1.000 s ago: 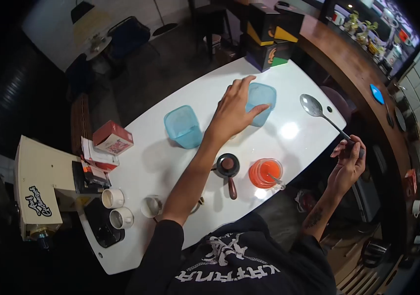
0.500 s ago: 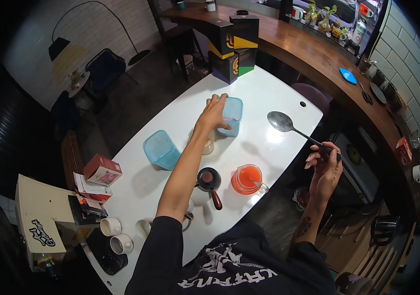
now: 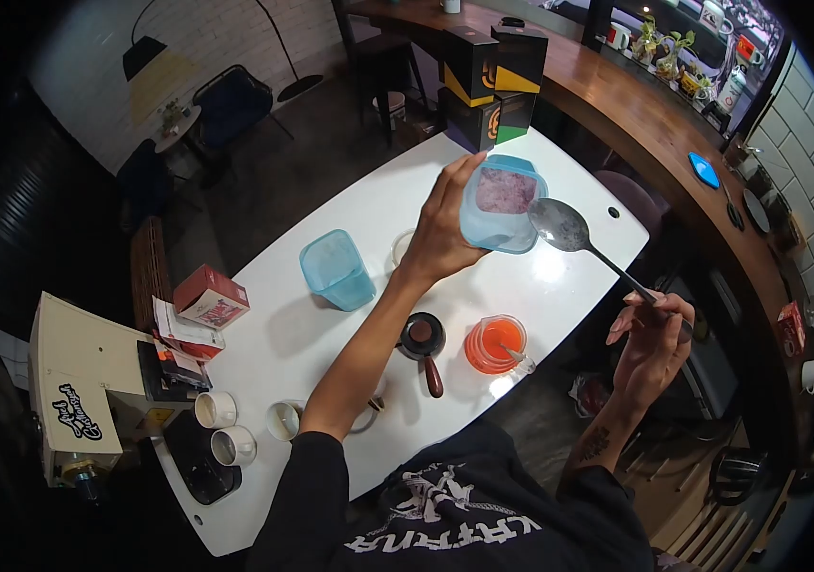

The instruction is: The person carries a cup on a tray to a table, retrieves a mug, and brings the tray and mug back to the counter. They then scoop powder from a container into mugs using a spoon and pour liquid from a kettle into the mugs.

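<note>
- The left hand (image 3: 447, 217) grasps a translucent blue container (image 3: 500, 234) at its left side, thumb underneath and fingers along the far edge.
- That container is above the far part of the white worktop (image 3: 464, 292), its mouth tilted toward the camera; whether its base touches the surface cannot be told.
- Inside it, frosty purple-pink contents (image 3: 507, 191) show against the far part of the interior.
- The right hand (image 3: 653, 345) grips the dark handle of a large metal spoon (image 3: 561, 227), out past the worktop's right edge.
- The spoon's bowl overlaps the container's right rim in view; whether the two touch is unclear.
- A second blue container (image 3: 336, 271) stands upright left of the left forearm.
- A small black pot (image 3: 422, 334) with a reddish-brown handle sits just right of that forearm.
- Beside the pot stands a clear jug (image 3: 495, 345) of orange-red liquid.
- Two white mugs (image 3: 224, 429) rest on a black tray (image 3: 205, 484) by the cream-coloured machine (image 3: 78, 377), with another cup (image 3: 283, 420) near them.
- A pink box (image 3: 212, 296) lies at the left edge, near the machine.
- Black boxes (image 3: 471, 71) are stacked at the far end, beyond the held container.
</note>
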The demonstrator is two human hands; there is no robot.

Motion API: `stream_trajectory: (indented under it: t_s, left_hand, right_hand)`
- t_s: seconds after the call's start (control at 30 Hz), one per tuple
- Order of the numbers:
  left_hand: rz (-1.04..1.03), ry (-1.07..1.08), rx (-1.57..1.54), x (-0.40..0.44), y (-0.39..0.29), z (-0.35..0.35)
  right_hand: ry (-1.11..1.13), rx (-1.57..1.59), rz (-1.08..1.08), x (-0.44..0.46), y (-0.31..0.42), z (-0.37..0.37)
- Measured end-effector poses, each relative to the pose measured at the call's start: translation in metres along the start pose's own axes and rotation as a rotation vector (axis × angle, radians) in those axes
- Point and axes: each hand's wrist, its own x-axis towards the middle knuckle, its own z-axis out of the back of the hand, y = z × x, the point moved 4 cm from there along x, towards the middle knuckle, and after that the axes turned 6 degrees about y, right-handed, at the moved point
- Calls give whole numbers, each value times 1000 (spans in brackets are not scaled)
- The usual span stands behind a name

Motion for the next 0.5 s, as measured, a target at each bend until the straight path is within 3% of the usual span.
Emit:
stream_trajectory:
  t_s: [0.27, 0.5]
  left_hand:
    - [-137, -77, 65, -3, -31, 55]
    - [-52, -4, 149, -42, -52, 117]
  right_hand:
    - [178, -15, 48, -1, 8, -39]
    - [335, 33, -19, -15, -7, -92]
